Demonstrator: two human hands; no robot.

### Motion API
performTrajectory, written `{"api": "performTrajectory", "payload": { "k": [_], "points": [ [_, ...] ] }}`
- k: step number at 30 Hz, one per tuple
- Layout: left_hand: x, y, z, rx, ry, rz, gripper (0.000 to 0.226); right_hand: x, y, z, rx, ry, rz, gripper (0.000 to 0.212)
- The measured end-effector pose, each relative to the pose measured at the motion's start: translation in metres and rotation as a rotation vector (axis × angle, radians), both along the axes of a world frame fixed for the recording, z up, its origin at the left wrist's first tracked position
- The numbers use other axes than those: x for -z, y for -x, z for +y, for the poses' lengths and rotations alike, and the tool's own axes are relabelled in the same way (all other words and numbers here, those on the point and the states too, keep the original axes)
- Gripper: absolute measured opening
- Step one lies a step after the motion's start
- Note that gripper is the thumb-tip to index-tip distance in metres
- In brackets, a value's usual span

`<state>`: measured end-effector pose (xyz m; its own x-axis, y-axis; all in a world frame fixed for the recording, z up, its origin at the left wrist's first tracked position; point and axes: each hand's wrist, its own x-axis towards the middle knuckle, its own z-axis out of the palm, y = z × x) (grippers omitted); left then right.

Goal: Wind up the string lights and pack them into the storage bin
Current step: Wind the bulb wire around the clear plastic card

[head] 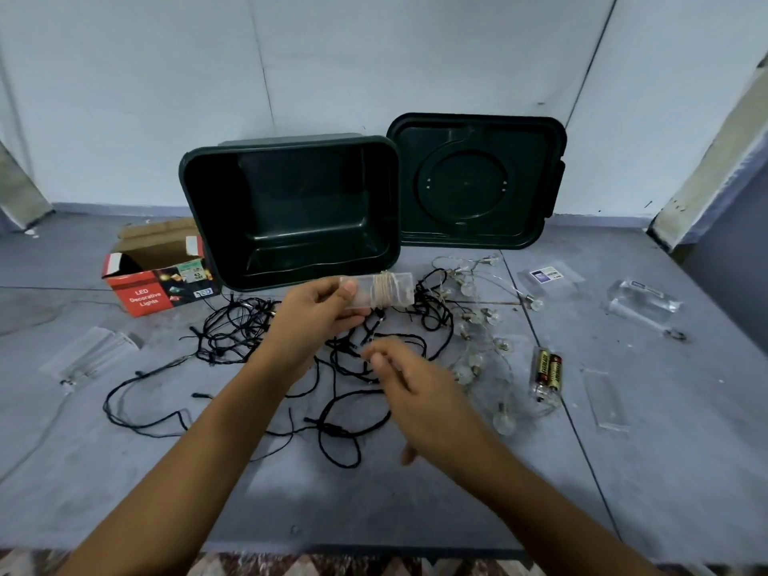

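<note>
I see a dark green storage bin and its matching dark green lid. The light cord on the blue-grey floor is black; the bulbs are clear. Pale wire wraps the clear battery case. The carton is red with white lettering, the batteries black and gold.

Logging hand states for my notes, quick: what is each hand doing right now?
Left hand: holding the clear battery case, thin wire wound round it.
Right hand: blurred by motion, fingers near the wire; cannot tell.
</note>
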<state>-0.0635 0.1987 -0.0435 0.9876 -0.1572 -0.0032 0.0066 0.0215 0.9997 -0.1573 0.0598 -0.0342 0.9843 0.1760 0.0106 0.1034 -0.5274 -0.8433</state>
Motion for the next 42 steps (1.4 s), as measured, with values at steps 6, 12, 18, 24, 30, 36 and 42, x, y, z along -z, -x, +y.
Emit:
{"api": "performTrajectory", "payload": {
  "k": [6, 12, 18, 24, 30, 36, 42],
  "points": [
    [0.002, 0.007, -0.002, 0.048, -0.043, 0.005, 0.022, -0.041, -0.059, -0.029, 0.0, 0.249, -0.267, 0.02],
    [-0.004, 0.015, -0.004, 0.093, -0.01, 0.001, 0.016, -0.028, -0.119, -0.058, -0.038, -0.3, 0.28, 0.016],
    [-0.006, 0.016, -0.005, 0.074, 0.066, -0.008, 0.019, 0.012, -0.094, -0.044, -0.047, -0.842, 0.666, 0.02],
    [-0.007, 0.006, -0.006, -0.108, 0.093, -0.002, 0.018, 0.016, -0.024, -0.01, 0.119, -0.551, 0.334, 0.027],
    [-0.002, 0.01, -0.007, -0.031, -0.027, -0.048, 0.019, -0.015, -0.009, 0.0, 0.008, 0.109, -0.208, 0.023],
    [-0.001, 0.018, -0.005, 0.039, -0.059, -0.028, 0.028, -0.045, -0.08, -0.036, 0.022, 0.172, -0.282, 0.011],
    [-0.004, 0.025, 0.0, 0.066, -0.065, -0.01, 0.022, -0.004, -0.111, -0.055, -0.12, -0.581, 0.484, 0.016]
  ]
}}
